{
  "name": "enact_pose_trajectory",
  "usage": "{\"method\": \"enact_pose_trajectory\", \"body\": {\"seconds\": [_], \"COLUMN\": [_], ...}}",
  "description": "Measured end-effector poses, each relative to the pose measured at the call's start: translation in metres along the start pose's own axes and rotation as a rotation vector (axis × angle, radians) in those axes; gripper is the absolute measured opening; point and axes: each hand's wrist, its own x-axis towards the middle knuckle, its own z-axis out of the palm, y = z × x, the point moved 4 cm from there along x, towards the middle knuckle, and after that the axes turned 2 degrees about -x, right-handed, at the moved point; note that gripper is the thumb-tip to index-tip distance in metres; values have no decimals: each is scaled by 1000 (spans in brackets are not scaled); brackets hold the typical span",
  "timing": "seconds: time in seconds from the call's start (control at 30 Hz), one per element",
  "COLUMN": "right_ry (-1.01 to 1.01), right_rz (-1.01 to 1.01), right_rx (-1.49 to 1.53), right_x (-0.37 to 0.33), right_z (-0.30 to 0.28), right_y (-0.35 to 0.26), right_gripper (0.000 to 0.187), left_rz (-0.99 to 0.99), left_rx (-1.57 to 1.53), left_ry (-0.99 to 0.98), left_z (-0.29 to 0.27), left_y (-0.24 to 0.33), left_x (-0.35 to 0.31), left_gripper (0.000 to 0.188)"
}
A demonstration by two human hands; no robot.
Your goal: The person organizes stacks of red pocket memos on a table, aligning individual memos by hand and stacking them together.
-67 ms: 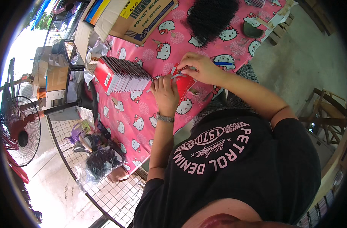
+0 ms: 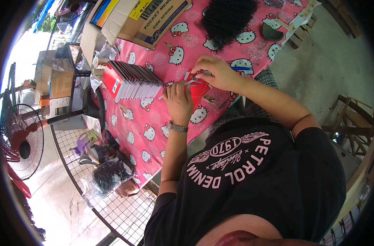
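Grip first: L hand (image 2: pixel 178 97) lies over the near-left part of a red-covered pad (image 2: pixel 199 92), fingers bent down onto it, while R hand (image 2: pixel 213 74) has its fingertips bunched at the pad's upper end; can't tell if either is fully closed, b/c the contact pts are hidden or too small. Pad is on the pink-clothed table (image 2: pixel 154 119), under & btwn the hands, to the right of a row of spiral-bound pads (image 2: pixel 137 78); pale strips (image 2: pixel 191 82) show by the fingertips, exact nature unclear. For fine fingertip work like this, L prob. does best pressing flat & steady so the pad doesn't skid, w/ R making only small, light moves; a hard tug could poss. crease the cover or snag a strip. Fingers are best kept off the contact spot so the eye can check it, & the row needs clearance, since a knock might tip it. Re writing: black shirt (image 2: pixel 273 180) has big pale lettering arced around an emblem w/ digits, easily read; carton (image 2: pixel 154 20) has dark printed capitals, a dark panel & a yellow label (image 2: pixel 138 9) w/ dark marks, cut off at top. White label (image 2: pixel 116 85) on the row's red end cover: too small to read.
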Motion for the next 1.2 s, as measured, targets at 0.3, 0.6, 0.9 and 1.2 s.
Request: {"method": "enact_pose_trajectory", "body": {"seconds": [0.3,0.6,0.9,1.2], "right_ry": [-213,-223,581,-115], "right_rz": [94,184,490,410], "right_rx": [-108,-299,-1241,-251], "right_x": [-11,-4,-36,13], "right_z": [2,-5,-157,-122], "right_y": [11,-22,91,22], "right_gripper": [27,27,50,38], "left_rz": [49,71,97,-90], "left_rx": [-24,70,-17,-39], "left_ry": [5,-96,-95,43], "left_z": [1,9,8,4], "left_y": [15,21,14,1], "left_x": [4,3,0,-12], "left_gripper": [20,32,21,31]}}
